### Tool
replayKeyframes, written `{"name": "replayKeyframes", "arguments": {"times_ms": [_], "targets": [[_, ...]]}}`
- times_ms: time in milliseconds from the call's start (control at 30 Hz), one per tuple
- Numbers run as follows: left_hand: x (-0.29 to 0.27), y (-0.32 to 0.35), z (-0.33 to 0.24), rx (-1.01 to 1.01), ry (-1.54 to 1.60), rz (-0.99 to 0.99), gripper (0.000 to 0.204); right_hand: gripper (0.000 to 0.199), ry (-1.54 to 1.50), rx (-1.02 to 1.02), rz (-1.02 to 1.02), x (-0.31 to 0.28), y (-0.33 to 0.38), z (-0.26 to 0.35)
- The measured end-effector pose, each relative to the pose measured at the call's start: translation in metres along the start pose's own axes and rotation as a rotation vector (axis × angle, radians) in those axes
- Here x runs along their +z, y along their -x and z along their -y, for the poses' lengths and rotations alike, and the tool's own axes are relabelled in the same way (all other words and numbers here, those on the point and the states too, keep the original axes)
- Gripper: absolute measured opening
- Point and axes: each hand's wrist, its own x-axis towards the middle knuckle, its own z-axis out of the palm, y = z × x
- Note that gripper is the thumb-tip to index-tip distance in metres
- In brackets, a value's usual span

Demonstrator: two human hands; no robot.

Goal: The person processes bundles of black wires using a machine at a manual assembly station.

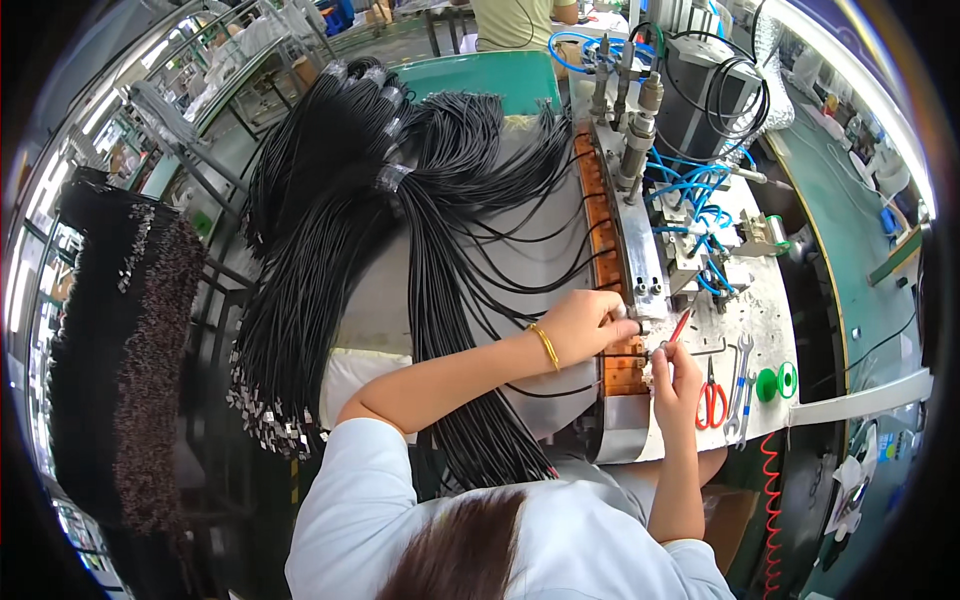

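My left hand [583,328], with a gold bracelet [545,346] at the wrist, is closed in a pinch above the row of orange fixture blocks [603,240]. A small dark end shows at its fingertips, too small to name. My right hand [678,378] is closed on a slim red pointed tool [682,324], whose tip points up and away from me. Both hands are close together at the near end of the fixture. Several black cables [545,290] run from the left into the orange blocks. A large bundle of black cables [330,220] is tied with clear wrap at its middle.
Red-handled scissors [711,404], wrenches [740,380] and green spools [767,385] lie right of my right hand. Pneumatic cylinders [640,140] with blue tubes [712,225] stand beyond. A green bin [490,80] is at the back. More cables [110,350] hang at far left.
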Motion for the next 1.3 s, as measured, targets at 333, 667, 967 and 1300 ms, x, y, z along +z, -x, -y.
{"name": "replayKeyframes", "arguments": {"times_ms": [333,667,967,1300], "targets": [[0.008,0.003,0.014,0.095,-0.423,0.151,0.027,0.020,-0.157,0.145,0.003,0.006,-0.007,-0.029],[0.017,0.005,0.012,0.132,-0.456,-0.093,0.023,0.023,-0.409,0.152,-0.104,0.021,-0.003,-0.044],[0.000,-0.004,0.010,-0.041,0.093,0.291,0.017,0.011,0.306,-0.452,-0.191,0.010,-0.019,0.016],[0.006,0.002,0.007,0.151,-0.009,0.250,0.015,0.012,0.104,-0.305,0.004,0.004,-0.003,0.019]]}}
